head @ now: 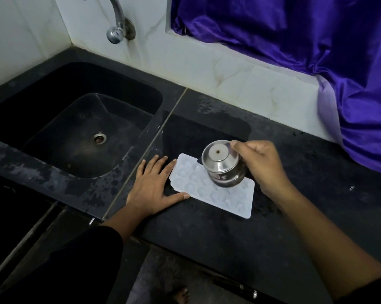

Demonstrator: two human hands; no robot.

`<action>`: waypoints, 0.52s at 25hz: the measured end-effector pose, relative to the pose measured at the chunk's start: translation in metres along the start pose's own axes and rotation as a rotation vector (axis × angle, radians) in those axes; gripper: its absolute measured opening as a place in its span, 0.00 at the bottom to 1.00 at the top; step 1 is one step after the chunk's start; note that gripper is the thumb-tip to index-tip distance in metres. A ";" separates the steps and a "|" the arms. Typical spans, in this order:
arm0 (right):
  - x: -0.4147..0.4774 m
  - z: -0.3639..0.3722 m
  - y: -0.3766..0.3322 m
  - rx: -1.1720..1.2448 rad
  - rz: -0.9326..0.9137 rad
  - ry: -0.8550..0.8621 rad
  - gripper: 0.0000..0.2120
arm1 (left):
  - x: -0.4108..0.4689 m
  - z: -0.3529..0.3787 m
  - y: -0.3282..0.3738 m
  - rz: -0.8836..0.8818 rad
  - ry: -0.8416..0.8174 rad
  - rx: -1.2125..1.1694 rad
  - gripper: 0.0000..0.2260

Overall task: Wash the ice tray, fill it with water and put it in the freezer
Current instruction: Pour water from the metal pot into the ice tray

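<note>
1. The ice tray [225,199] is lying flat on the black counter [207,242], at about 3 o'clock from the sink [71,139]. I'm guessing it's sitting out here and not in the basin so it's level for filling.
2. The left hand [151,189] is resting flat on the counter at the tray's 9 o'clock side. Its fingers are straight and spread, with the thumb and a fingertip touching the tray's edge. To me it's bracing the tray so it isn't sliding on the wet-looking stone.
3. The right hand [259,165] is reaching in from 3 o'clock with its fingers curled round a steel pot [221,165]. It's tipping the pot so far that the base is facing the camera and the mouth is pointing down at the tray's far half. I'm reading that as pouring, but I can't actually make out a stream.
4. So the hands are working apart, one on each side of the tray.
5. The tap [117,29] is sitting at 11 o'clock from the tray, with no water visibly running. The purple cloth [305,40] is hanging at 1 to 2 o'clock, well apart.
6. My take is that filling is happening now and the freezer trip is what's left. That tray is looking bendy, so carrying it full is where spills are likely.
</note>
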State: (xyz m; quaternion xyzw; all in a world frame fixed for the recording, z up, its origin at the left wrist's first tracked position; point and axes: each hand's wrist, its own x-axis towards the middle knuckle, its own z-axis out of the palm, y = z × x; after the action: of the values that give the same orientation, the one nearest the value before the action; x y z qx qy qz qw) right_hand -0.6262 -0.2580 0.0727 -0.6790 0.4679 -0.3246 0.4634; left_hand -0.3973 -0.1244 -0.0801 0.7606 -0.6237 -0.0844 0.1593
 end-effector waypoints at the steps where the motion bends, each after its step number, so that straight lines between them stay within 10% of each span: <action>1: -0.002 -0.007 0.001 0.110 0.057 0.032 0.25 | 0.000 0.000 0.000 0.002 0.001 0.004 0.50; 13: 0.034 -0.019 0.024 0.379 0.107 0.171 0.20 | 0.002 0.005 -0.002 0.012 0.042 -0.010 0.49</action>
State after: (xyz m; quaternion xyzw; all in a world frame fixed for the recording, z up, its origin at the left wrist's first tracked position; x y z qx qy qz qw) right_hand -0.6392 -0.2990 0.0573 -0.5241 0.4714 -0.4381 0.5578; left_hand -0.3968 -0.1266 -0.0848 0.7578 -0.6242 -0.0703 0.1767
